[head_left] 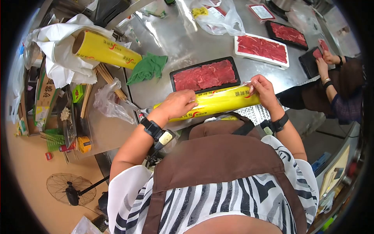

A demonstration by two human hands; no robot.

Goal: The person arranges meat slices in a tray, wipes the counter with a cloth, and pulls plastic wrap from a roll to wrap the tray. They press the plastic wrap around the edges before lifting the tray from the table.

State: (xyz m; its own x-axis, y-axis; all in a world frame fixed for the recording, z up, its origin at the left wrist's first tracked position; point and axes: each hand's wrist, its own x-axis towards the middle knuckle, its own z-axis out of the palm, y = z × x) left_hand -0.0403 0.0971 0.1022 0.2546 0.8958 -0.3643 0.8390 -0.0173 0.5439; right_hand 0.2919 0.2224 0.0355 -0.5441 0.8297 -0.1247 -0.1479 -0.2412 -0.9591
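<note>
A yellow roll of cling film (222, 102) lies across the front edge of the metal table, close to my body. My left hand (180, 104) rests on its left part, fingers bent over the top. At the roll's right end, my right hand (264, 89) pinches what looks like the clear film's edge between thumb and fingers. Just beyond the roll is a black tray (172, 80) filled with sliced red meat (206, 75). A green cloth (148, 69) lies left of this tray.
Farther right are a white tray (286, 62) and a black tray (305, 43) of meat. A co-worker (331, 84) handles meat over another black tray (309, 64). Another yellow roll (105, 48), a plastic bag (113, 102), chopsticks and scissors (145, 110) are left. A fan (71, 190) stands below.
</note>
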